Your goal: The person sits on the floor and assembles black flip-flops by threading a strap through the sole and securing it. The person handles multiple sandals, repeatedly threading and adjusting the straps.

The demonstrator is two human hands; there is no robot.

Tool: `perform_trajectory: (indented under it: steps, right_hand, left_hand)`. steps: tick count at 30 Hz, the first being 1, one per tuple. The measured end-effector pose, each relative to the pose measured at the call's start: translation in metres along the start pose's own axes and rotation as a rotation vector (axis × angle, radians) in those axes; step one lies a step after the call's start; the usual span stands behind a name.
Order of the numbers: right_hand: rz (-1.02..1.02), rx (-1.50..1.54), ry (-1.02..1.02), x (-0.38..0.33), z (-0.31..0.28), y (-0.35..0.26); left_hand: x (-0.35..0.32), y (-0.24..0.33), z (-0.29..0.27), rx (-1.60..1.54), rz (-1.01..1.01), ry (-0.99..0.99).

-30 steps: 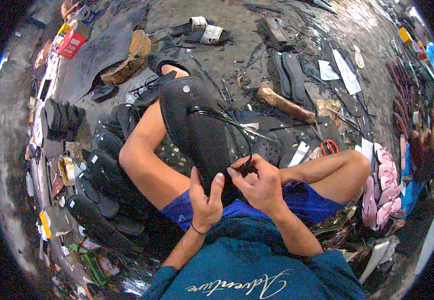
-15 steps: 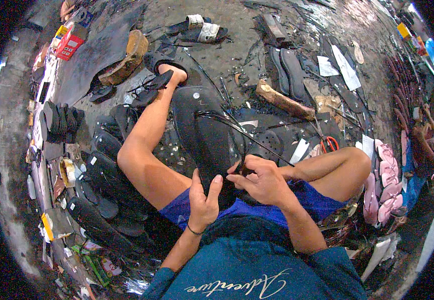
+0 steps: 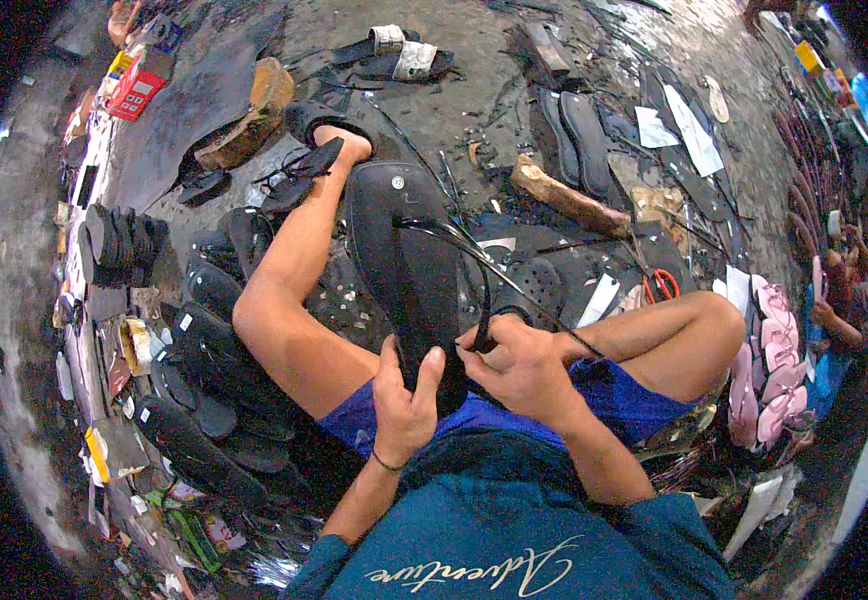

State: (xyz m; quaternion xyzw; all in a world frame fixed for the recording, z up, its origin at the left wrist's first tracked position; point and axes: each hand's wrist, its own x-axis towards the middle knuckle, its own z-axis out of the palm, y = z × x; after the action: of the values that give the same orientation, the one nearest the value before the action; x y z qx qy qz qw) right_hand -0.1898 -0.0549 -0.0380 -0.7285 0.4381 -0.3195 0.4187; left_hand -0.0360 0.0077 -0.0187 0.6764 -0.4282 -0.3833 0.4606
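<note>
Gripping the near end of a long black rubber sandal sole (image 3: 406,262) that lies along the lap, the left hand (image 3: 406,405) curls around it; the right hand (image 3: 520,362) pinches its thin black strap (image 3: 481,268).

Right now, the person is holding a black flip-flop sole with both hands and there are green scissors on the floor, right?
Not quite. In the head view the scissors have orange handles, not green. The rest holds: the left hand and right hand both hold the black sole.
</note>
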Motion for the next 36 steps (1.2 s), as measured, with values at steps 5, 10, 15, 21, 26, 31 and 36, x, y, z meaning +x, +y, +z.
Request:
perform_trajectory:
  steps: [5, 10, 15, 21, 26, 31, 36]
  right_hand:
    - [-0.112, -0.076, 0.052, -0.004, 0.011, 0.014]
    - [0.018, 0.112, -0.194, 0.005, -0.004, 0.019]
    - [-0.021, 0.071, -0.047, -0.012, 0.023, 0.046]
    - [0.019, 0.104, 0.27, 0.009, -0.015, 0.029]
    - [0.552, 1.003, 0.402, 0.009, -0.035, 0.051]
    - [0.564, 1.051, 0.304, -0.006, -0.03, 0.06]
    - [-0.004, 0.061, -0.041, -0.015, 0.003, 0.004]
  left_hand:
    - [-0.005, -0.005, 0.003, 0.046, 0.033, 0.001]
    - [-0.005, -0.006, -0.001, -0.015, -0.055, -0.043]
    - [-0.001, -0.011, -0.007, -0.098, -0.091, -0.114]
    - [0.014, -0.017, -0.063, 0.626, 0.244, -0.455]
    - [0.017, -0.004, -0.099, 0.352, -0.111, -0.535]
    - [0.01, -0.026, -0.099, -0.625, -0.255, 0.222]
    - [0.003, -0.004, -0.04, -0.028, -0.033, 0.012]
